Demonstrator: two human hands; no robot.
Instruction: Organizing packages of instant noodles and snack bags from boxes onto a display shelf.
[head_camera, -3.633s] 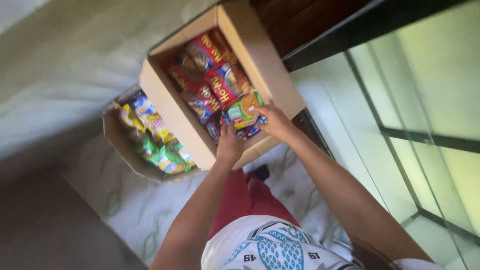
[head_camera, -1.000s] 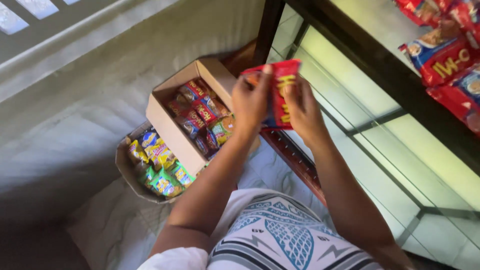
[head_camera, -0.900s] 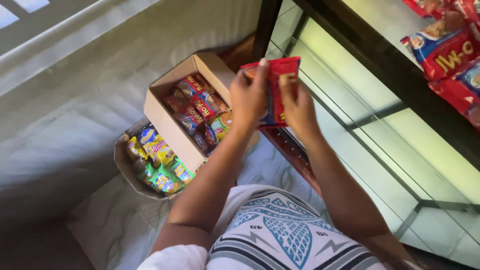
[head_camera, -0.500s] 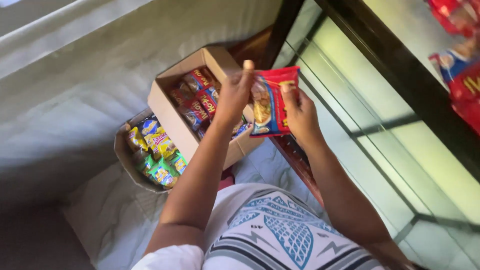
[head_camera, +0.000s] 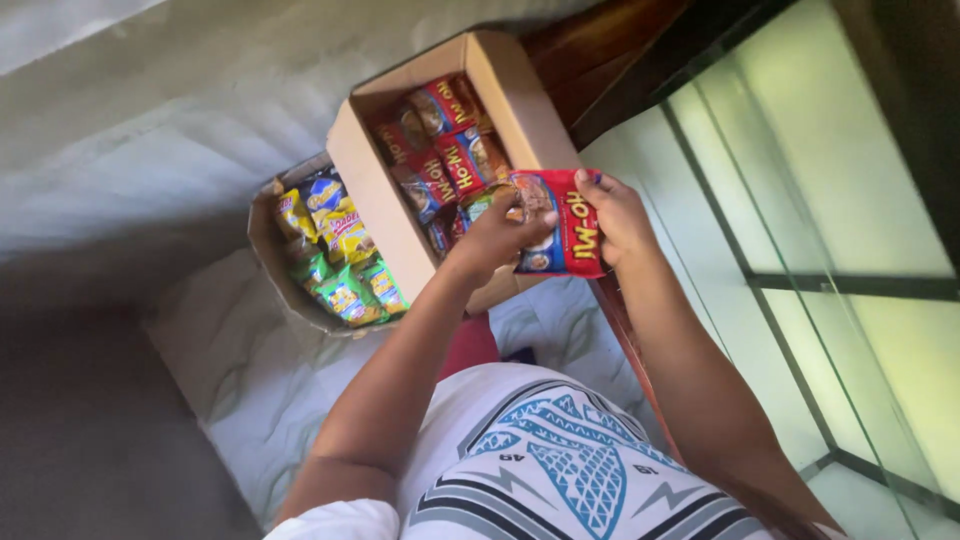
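- The left hand (head_camera: 495, 235) and the right hand (head_camera: 615, 215) both hold a red snack packet (head_camera: 560, 225); each grip is closed on an edge, left fingers over its near-left side, right fingers along its right edge.
- The packet now sits lower than a moment ago, just above the near-right corner of the open cardboard box (head_camera: 355, 170). Half a second back it was held up higher, toward the glass shelving (head_camera: 800, 200) at 3 o'clock.
- That drop puts the packet back over the box, where more red packets (head_camera: 450, 140) lie in rows.
- At 9 o'clock from the box, touching its side, a second, lower carton (head_camera: 265, 250) holds yellow and green packets (head_camera: 340, 255).
- Both boxes rest on a pale marbled floor (head_camera: 230, 380); no desk is in view.
- The person's patterned white shirt (head_camera: 560, 470) fills the 6 o'clock edge.
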